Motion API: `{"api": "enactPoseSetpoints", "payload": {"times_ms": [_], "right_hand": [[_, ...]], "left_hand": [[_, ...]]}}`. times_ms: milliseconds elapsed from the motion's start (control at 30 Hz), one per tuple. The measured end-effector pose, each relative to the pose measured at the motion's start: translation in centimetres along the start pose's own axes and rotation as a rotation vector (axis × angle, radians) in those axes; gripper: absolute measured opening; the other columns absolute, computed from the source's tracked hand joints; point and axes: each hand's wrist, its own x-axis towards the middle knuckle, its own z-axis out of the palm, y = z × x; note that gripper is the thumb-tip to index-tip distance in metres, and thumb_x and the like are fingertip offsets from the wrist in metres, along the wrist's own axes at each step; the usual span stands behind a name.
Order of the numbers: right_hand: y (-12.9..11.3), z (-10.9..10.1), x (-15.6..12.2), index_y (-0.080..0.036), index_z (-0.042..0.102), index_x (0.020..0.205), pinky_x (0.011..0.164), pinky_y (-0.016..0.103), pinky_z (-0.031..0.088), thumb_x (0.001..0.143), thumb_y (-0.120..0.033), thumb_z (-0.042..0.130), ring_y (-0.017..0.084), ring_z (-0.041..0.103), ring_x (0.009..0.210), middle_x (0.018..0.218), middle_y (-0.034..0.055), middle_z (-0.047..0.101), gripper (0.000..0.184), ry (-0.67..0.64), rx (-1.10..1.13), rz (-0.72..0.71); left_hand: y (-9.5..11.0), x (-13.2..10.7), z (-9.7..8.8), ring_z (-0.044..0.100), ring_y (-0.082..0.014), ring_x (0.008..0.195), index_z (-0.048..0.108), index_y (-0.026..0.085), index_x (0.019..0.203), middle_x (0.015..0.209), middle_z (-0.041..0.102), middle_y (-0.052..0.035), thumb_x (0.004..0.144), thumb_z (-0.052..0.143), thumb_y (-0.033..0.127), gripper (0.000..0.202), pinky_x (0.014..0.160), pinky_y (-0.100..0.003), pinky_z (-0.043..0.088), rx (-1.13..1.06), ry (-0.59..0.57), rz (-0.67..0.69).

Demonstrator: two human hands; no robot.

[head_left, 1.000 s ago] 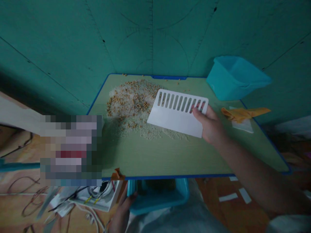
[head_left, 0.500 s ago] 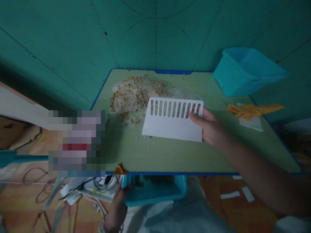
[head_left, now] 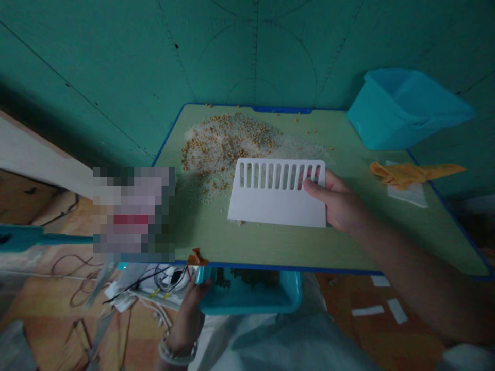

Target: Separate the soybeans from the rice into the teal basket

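Observation:
My right hand [head_left: 340, 201] grips the right end of a white slotted scraper [head_left: 276, 206], thumb on its face and fingertips showing behind the slots. The flat piece is held over the table, close to a heap of yellow beans and pale grains [head_left: 224, 141]; whether its lower edge touches the tabletop I cannot tell. At the table's front edge, my left hand [head_left: 195, 299] is closed on the left rim of a teal tub [head_left: 251, 304]. Dark bits lie inside the tub, partly under the table edge.
The green table [head_left: 309, 247] has a blue rim. A teal bin [head_left: 398, 113] stands at the back right, with an orange cloth [head_left: 413, 175] on a white sheet nearer me. A pixelated patch [head_left: 135, 214] covers something at left. Cables [head_left: 162, 288] lie below.
The view has shifted slightly. The white scraper has come a little nearer the front edge, covering more loose grains. Both hands keep their hold.

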Motion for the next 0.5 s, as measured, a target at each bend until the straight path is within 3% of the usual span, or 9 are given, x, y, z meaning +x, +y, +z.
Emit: {"api": "enactPoseSetpoints", "payload": {"times_ms": [233, 500], "right_hand": [[-0.42, 0.04, -0.34, -0.026, 0.06, 0.09, 0.066, 0.039, 0.053, 0.071, -0.044, 0.071, 0.02, 0.066, 0.07, 0.082, 0.0001, 0.07, 0.029, 0.01, 0.053, -0.028], [-0.92, -0.43, -0.41, -0.024, 0.064, 0.087, 0.063, 0.039, 0.052, 0.065, -0.043, 0.075, 0.02, 0.066, 0.067, 0.078, 0.0003, 0.07, 0.031, -0.058, 0.063, 0.058]], "left_hand": [[0.51, -0.23, 0.71, 0.061, -0.0392, 0.113, 0.078, 0.026, 0.09, 0.095, 0.079, -0.0027, 0.049, 0.085, 0.04, 0.044, 0.092, -0.047, 0.052, -0.04, 0.002, 0.069], [0.51, -0.05, 0.74, 0.061, -0.0393, 0.114, 0.077, 0.026, 0.082, 0.095, 0.079, -0.0016, 0.04, 0.089, 0.038, 0.045, 0.091, -0.046, 0.053, -0.077, 0.088, 0.052]]}}
